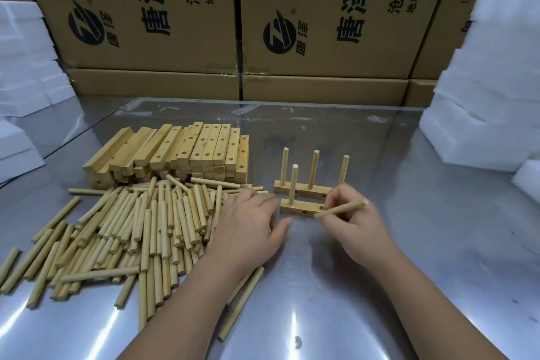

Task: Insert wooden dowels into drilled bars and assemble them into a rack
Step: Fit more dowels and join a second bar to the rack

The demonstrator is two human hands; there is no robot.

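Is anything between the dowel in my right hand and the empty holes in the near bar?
Nothing visible. The dowel in the right hand lies right by the near bar; that bar's one standing dowel is at its left end.

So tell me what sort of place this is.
Probably a small factory or packing workshop: printed cardboard cartons stacked behind the steel-topped table, white foam blocks piled at both sides, and bulk heaps of wooden dowels and drilled bars waiting for assembly.

Printed cardboard cartons (pixel 315 23) stacked behind steel tabletop (pixel 423 242); white foam blocks (pixel 491 96) piled at right, more foam slabs (pixel 26 67) left.
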